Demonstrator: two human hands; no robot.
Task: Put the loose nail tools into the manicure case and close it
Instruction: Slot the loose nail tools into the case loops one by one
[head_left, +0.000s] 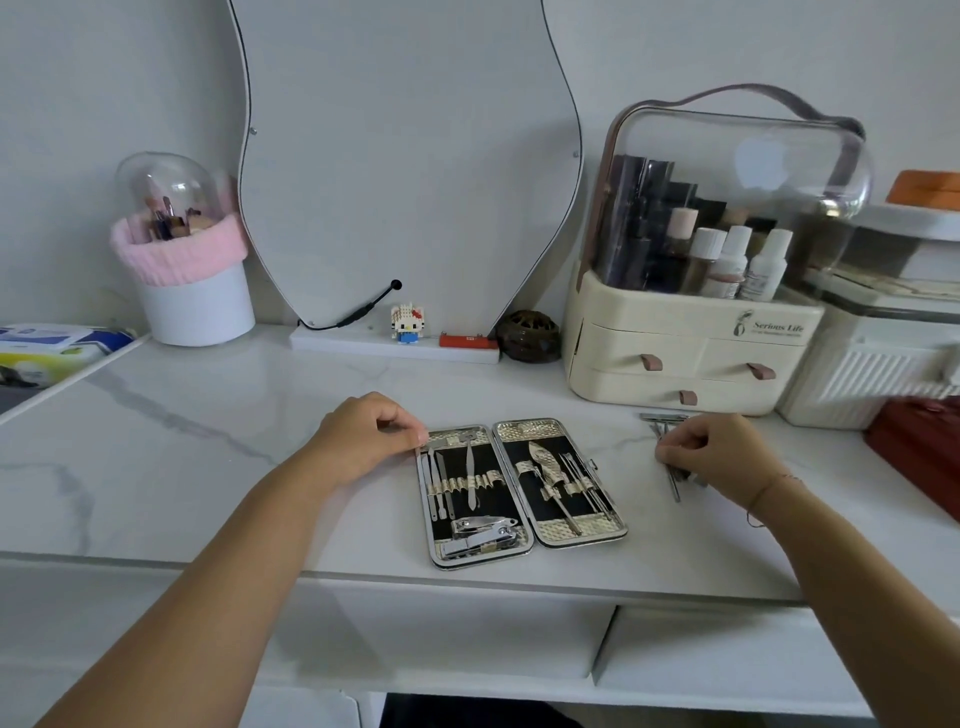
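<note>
Looking down on a white marbled tabletop (208, 441), with the manicure case (530, 430) lying open and flat in the lower middle of the frame, both halves facing up. Seeing thin metal tools strapped into the left half, nail clippers (483, 532) sitting at its lower end, and more slim tools tucked under the bands of the right half.

Reaching in from the lower left with the left hand (363, 436), fingers curled, fingertips meeting the upper left corner of the case. Not managing to tell whether pinching the rim there or only pressing against it.

Reaching in from the lower right with the right hand (711, 447), fingers curled narrowly round the loose nail tools (674, 483) right of the case and apart from it, one thin shaft poking out below the hand, another piece lying just above the knuckles on the tabletop.

Facing, along the top of the frame, a curved mirror (405, 156) leaning at centre, a small toy figure (406, 322) standing on its base, a brush holder (192, 291) with a pink band at upper left, and a cream cosmetic organiser (691, 338) with drawers at upper right. Catching a dark red box (919, 447) at the right edge.
</note>
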